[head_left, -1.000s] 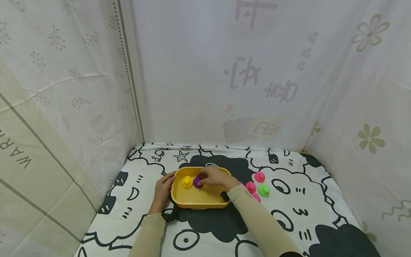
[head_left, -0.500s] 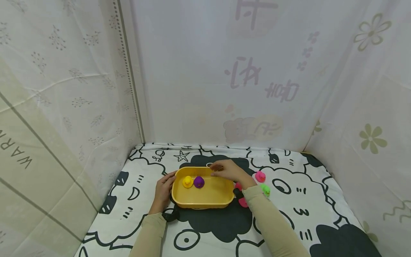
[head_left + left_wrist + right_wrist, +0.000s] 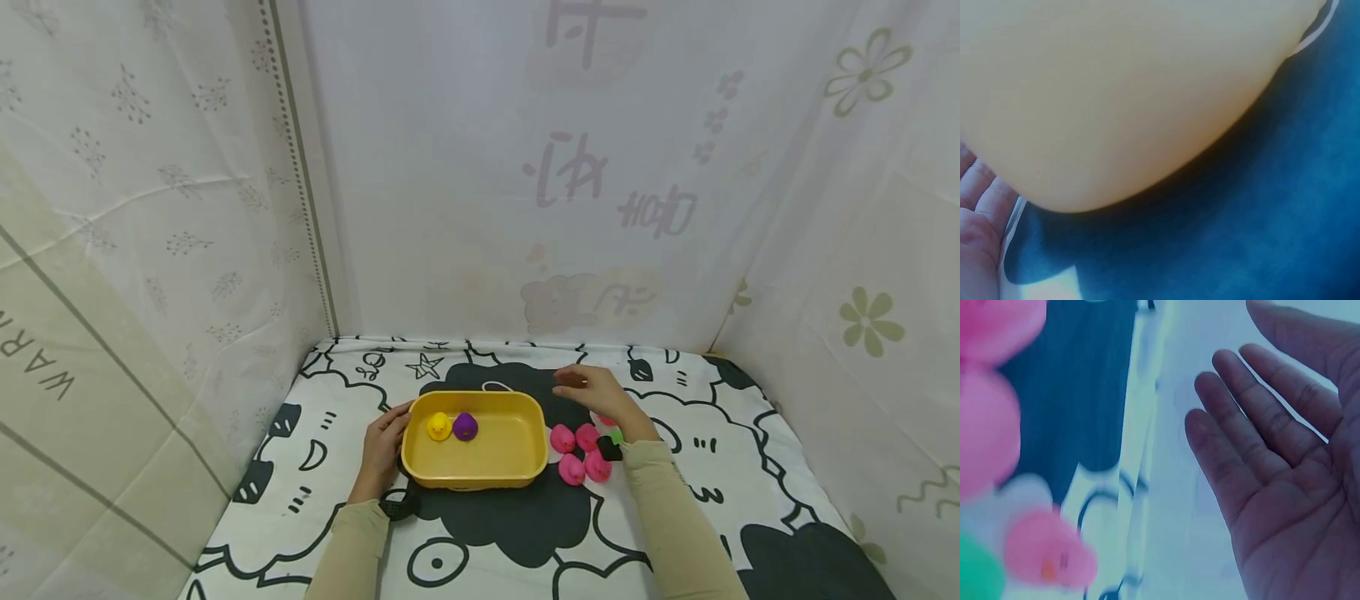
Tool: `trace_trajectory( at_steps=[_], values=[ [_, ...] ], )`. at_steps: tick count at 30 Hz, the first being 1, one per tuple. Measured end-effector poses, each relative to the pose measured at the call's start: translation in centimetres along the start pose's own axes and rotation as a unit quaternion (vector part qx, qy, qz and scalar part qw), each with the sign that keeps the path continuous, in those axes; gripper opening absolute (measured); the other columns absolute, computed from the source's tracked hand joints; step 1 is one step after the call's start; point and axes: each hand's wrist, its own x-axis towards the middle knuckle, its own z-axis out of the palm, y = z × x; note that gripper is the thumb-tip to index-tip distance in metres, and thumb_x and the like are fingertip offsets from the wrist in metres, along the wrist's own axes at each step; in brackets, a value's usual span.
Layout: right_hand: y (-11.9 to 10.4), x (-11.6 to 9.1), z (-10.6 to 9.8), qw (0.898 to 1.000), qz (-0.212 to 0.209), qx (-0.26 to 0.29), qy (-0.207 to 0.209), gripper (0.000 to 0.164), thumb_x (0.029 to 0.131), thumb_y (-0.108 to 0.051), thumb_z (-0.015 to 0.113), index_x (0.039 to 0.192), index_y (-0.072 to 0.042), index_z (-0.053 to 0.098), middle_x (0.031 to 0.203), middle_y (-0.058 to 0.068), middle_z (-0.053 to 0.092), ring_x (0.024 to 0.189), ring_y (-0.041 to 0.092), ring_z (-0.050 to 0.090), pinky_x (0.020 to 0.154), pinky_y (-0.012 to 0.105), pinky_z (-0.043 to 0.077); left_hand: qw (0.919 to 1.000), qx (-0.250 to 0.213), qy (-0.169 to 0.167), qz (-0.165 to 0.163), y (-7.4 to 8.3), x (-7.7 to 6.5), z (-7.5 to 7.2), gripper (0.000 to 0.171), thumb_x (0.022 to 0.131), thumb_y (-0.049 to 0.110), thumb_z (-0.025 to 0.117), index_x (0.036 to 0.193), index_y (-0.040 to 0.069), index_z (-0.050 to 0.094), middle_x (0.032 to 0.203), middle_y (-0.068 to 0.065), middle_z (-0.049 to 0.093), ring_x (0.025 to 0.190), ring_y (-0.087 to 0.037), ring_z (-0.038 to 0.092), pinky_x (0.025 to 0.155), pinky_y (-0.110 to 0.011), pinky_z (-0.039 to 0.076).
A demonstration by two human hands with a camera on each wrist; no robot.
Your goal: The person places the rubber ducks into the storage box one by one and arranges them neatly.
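Observation:
In the head view, a yellow plastic tray lies on the patterned cloth. Inside it, toward the left, a yellow rubber duck sits beside a purple rubber duck. My left hand rests against the tray's left side; the left wrist view shows its fingers along the outer wall. My right hand is in the air right of the tray, holding nothing. Its fingers are spread and nearly straight in the right wrist view. Under that arm are several pink rubber ducks and a partly hidden green one.
A black-and-white cartoon cloth covers the surface. Light printed curtains hang behind it and on both sides. Black wrist bands are visible on both arms.
My right hand has let go of the purple duck, leaving it in the tray, and has moved right, out over the ducks outside. My left hand has stayed at the tray's left side.

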Motion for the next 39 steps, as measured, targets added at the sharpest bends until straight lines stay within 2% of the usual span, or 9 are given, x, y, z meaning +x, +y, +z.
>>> trace_trajectory(
  at_steps=[3,7,15,23,28,33,39],
  values=[
    [1.9,-1.0,-1.6,0.999,0.018,-0.005,0.035,0.043,0.094,-0.033,0.072,0.129,-0.009,0.066,0.123,0.012,0.068,0.117,0.035,0.063,0.096,0.049,0.056,1.0000,-0.002,-0.002,0.001,-0.1,0.1,0.0,0.038,0.100,0.027,0.060,0.133,0.009,0.065,0.136,-0.010,0.060,0.117,-0.022,0.064,0.095,-0.029,0.055],
    [4.4,-2.1,-2.9,0.998,0.040,-0.019,0.054,0.041,0.095,-0.028,0.070,0.128,-0.003,0.065,0.123,0.017,0.067,0.117,0.039,0.062,0.096,0.054,0.054,1.0000,-0.002,-0.003,-0.001,-0.2,0.1,-0.1,0.038,0.100,0.026,0.060,0.133,0.008,0.065,0.136,-0.010,0.060,0.119,-0.023,0.063,0.096,-0.028,0.054],
    [7.8,-3.6,-3.1,0.994,0.100,-0.024,0.043,0.038,0.096,-0.030,0.068,0.125,-0.004,0.067,0.124,0.018,0.067,0.121,0.040,0.058,0.097,0.056,0.052,0.9998,0.013,0.014,0.000,-0.1,-0.1,-0.2,0.038,0.102,0.028,0.058,0.134,0.010,0.064,0.138,-0.009,0.060,0.121,-0.023,0.062,0.095,-0.027,0.054],
    [9.0,-4.7,-2.7,0.992,0.119,-0.033,0.031,0.042,0.094,-0.037,0.070,0.124,-0.007,0.069,0.127,0.020,0.066,0.122,0.043,0.057,0.098,0.058,0.051,0.9997,0.020,0.009,0.012,-0.1,-0.2,0.1,0.038,0.101,0.028,0.059,0.133,0.009,0.064,0.137,-0.011,0.060,0.119,-0.024,0.064,0.094,-0.028,0.055],
    [9.4,-5.1,-2.5,0.993,0.112,-0.023,0.035,0.040,0.094,-0.034,0.071,0.125,-0.007,0.069,0.127,0.020,0.065,0.119,0.042,0.059,0.097,0.059,0.051,0.9999,0.009,0.006,0.010,-0.2,-0.1,0.1,0.037,0.101,0.027,0.059,0.132,0.009,0.065,0.136,-0.010,0.061,0.117,-0.023,0.064,0.094,-0.028,0.055],
    [9.8,-5.3,-2.1,0.992,0.123,-0.006,0.036,0.042,0.092,-0.031,0.074,0.127,-0.009,0.068,0.128,0.018,0.065,0.119,0.040,0.060,0.098,0.058,0.051,0.9999,0.013,0.009,0.005,-0.1,-0.2,0.0,0.036,0.101,0.025,0.058,0.133,0.008,0.065,0.137,-0.011,0.060,0.120,-0.026,0.063,0.094,-0.028,0.055],
    [9.9,-5.3,-1.9,0.991,0.126,-0.008,0.048,0.045,0.090,-0.030,0.075,0.128,-0.007,0.068,0.129,0.018,0.065,0.121,0.042,0.058,0.100,0.059,0.049,0.9998,0.011,0.001,0.018,-0.2,-0.2,0.0,0.039,0.101,0.024,0.058,0.134,0.005,0.063,0.139,-0.014,0.059,0.124,-0.027,0.060,0.097,-0.029,0.053]
  ],
)
